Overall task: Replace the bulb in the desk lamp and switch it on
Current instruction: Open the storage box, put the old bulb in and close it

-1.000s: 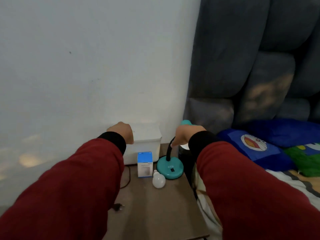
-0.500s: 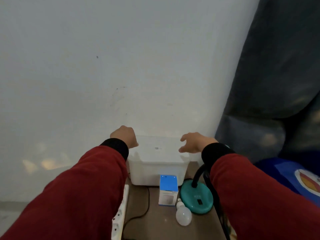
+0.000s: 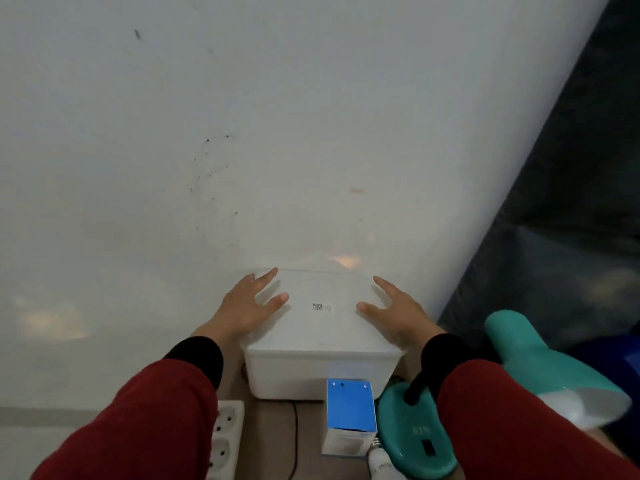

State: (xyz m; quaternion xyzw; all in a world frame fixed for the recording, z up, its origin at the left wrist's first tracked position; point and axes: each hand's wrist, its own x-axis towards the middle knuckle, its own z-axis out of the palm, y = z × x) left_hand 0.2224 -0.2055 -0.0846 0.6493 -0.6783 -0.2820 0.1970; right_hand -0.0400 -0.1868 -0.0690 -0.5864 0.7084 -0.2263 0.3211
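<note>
A teal desk lamp stands at the lower right: its round base (image 3: pixel 412 441) sits on the table, and its shade (image 3: pixel 533 365) points right, with a lit bulb glowing in its mouth. A loose white bulb (image 3: pixel 381 464) lies at the bottom edge beside the base. A blue-topped bulb box (image 3: pixel 349 415) stands in front of a white lidded container (image 3: pixel 322 362). My left hand (image 3: pixel 247 308) and my right hand (image 3: pixel 394 313) hover open, fingers spread, over the container's lid, empty.
A white power strip (image 3: pixel 223 441) lies at the lower left with a black cable beside it. The white wall (image 3: pixel 242 133) rises just behind the container. A dark grey padded headboard (image 3: pixel 571 202) fills the right side.
My right hand has left the lamp and moved left over the white container. Both fists have opened into spread fingers. The camera has swung left and closer.
</note>
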